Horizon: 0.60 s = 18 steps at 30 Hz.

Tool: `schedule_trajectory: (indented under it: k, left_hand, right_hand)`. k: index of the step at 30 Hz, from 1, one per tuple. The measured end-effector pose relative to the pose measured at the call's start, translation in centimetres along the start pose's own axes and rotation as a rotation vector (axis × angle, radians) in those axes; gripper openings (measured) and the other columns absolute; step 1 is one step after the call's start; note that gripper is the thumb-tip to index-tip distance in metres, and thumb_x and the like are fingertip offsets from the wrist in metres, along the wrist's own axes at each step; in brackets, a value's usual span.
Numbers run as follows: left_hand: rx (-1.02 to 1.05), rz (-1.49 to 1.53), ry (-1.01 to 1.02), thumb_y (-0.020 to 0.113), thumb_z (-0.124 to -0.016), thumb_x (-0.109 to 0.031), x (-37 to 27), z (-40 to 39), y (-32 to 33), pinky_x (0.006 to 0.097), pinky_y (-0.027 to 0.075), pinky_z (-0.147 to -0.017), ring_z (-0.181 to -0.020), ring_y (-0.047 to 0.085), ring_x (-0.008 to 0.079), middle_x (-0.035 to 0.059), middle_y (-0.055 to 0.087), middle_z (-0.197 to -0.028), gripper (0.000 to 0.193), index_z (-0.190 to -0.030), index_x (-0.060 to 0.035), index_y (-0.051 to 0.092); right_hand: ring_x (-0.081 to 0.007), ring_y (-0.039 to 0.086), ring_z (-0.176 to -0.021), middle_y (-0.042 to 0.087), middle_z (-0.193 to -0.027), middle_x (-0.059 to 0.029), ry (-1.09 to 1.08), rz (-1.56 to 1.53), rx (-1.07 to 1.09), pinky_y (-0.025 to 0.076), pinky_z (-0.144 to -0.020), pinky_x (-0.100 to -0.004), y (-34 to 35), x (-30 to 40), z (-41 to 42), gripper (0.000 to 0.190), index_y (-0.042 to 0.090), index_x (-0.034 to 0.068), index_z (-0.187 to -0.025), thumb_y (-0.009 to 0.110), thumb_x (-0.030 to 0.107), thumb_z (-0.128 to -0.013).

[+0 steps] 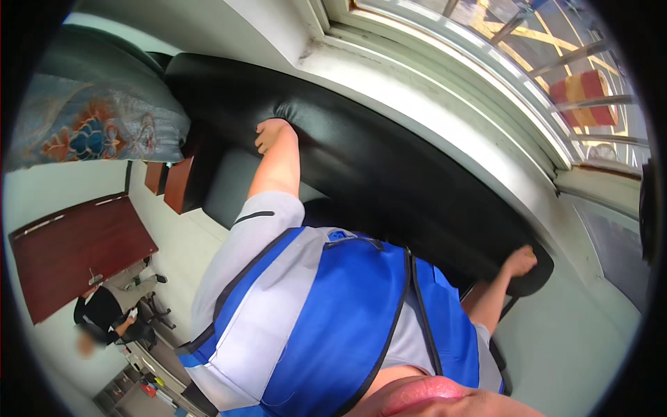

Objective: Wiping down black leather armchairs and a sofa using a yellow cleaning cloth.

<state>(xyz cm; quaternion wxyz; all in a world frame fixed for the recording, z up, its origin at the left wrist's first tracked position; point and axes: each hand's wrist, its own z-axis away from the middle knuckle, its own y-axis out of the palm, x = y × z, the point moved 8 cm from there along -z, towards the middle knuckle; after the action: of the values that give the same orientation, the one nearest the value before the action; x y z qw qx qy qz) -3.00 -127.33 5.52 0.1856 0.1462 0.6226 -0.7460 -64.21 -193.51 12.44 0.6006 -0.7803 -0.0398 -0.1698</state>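
A long piece of black leather-look padded furniture (385,161), perhaps a sofa, stretches before me along the wall beneath the window. My left hand (272,136) touches its upper left part, with fingers bent and the upholstery creased just beyond them. Near its rounded right end, my right hand (520,261) lies against the padding with curled fingers. The undersides of both hands are hidden, so I cannot tell how firmly either one grips. I see no separate object in either hand.
A patterned fabric cover (114,120) hangs over a dark padded seat at upper left. Beside it stands a brown wooden piece (178,185). A barred window (495,52) and a white sill (396,88) border the far side. A person (104,310) sits near the dark-red door (78,250).
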Motion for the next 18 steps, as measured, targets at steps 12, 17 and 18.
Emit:
schedule_trajectory:
  k: [12, 17, 18]
  left_hand:
    - [0.173, -0.088, -0.038, 0.033, -0.099, -0.038, 1.4, -0.3, 0.2, 0.0522, 0.050, -0.091, -0.106, 0.060, 0.0374, 0.0186, 0.059, -0.123, 0.050, -0.123, -0.0008, 0.056]
    - [0.162, -0.191, -0.011, 0.035, -0.100, -0.037, 1.7, -0.4, 1.7, 0.0515, 0.049, -0.092, -0.109, 0.059, 0.0368, 0.0194, 0.058, -0.124, 0.050, -0.128, -0.0009, 0.055]
    - [0.164, -0.212, 0.006, 0.036, -0.100, -0.037, 1.6, -0.1, 1.8, 0.0514, 0.049, -0.093, -0.109, 0.059, 0.0367, 0.0195, 0.058, -0.124, 0.050, -0.129, -0.0009, 0.054]
  right_hand:
    - [-0.0399, 0.062, -0.095, 0.063, -0.099, -0.0201, -0.641, -0.292, 0.133, 0.050, -0.083, -0.0489, -0.3, 23.7, 26.0, 0.026, 0.060, -0.001, -0.106, 0.063, 0.020, -0.091]
    - [-0.0363, 0.063, -0.086, 0.063, -0.093, -0.0158, -1.080, -0.503, 0.318, 0.050, -0.076, -0.0467, -0.4, 37.0, 39.0, 0.023, 0.063, 0.002, -0.103, 0.070, 0.015, -0.086]
    - [-0.0353, 0.063, -0.084, 0.063, -0.091, -0.0152, -1.158, -0.542, 0.359, 0.050, -0.074, -0.0463, 0.2, 39.9, 41.7, 0.023, 0.063, 0.003, -0.102, 0.071, 0.017, -0.086]
